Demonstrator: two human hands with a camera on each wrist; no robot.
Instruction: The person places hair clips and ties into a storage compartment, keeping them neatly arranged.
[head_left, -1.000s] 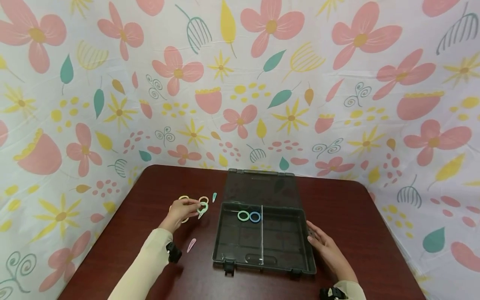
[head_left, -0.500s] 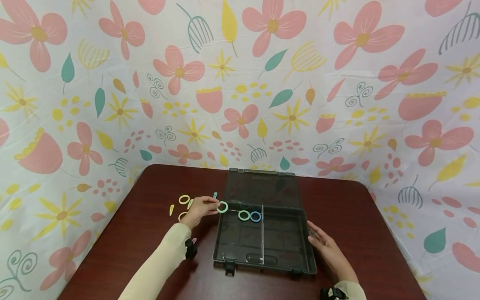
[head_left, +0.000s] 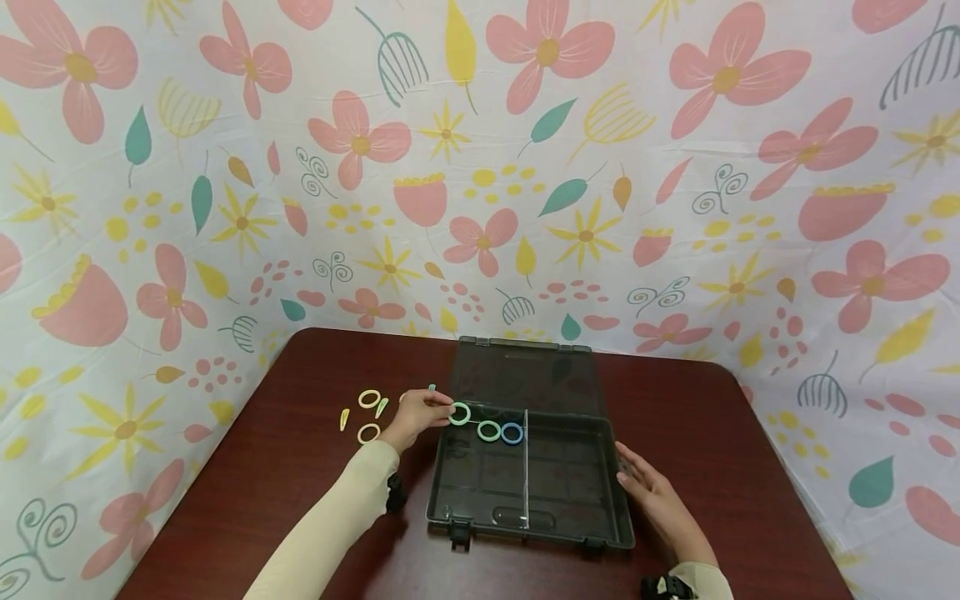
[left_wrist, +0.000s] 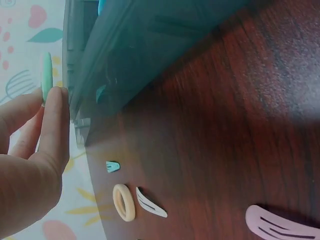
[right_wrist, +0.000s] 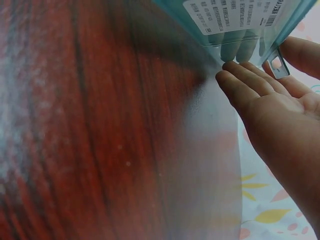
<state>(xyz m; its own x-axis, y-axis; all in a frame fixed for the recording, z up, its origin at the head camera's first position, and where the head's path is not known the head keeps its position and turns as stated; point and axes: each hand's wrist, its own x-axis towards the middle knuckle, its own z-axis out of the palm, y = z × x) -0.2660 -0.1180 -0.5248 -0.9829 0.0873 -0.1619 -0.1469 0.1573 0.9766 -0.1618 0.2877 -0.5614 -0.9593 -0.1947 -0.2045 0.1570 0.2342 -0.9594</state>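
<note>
My left hand [head_left: 417,417] pinches a mint-green hair tie [head_left: 469,413] between thumb and fingers, over the left back corner of a dark see-through plastic box [head_left: 480,487]. In the left wrist view, the hair tie [left_wrist: 47,75] appears edge-on at the fingertips. A green hair tie [head_left: 489,441] and a blue hair tie [head_left: 512,442] lie side by side in the box's left compartment, near the clear divider [head_left: 526,479]. My right hand [head_left: 663,504] rests against the box's right side, its fingers [right_wrist: 245,82] fairly straight along the wall and its thumb by a hanging latch tab [right_wrist: 278,64].
The lid [head_left: 525,379] lies folded back behind the box. Left of it on the dark table are a yellow hair tie [head_left: 369,392], a peach hair tie [head_left: 361,434], a yellow snap clip [head_left: 344,419] and a green snap clip [head_left: 382,407]. A pink snap clip [left_wrist: 285,227] lies nearer me.
My left hand has carried the mint-green hair tie rightward from the loose hair ties and clips to the box's back left corner. The right hand stays against the box.
</note>
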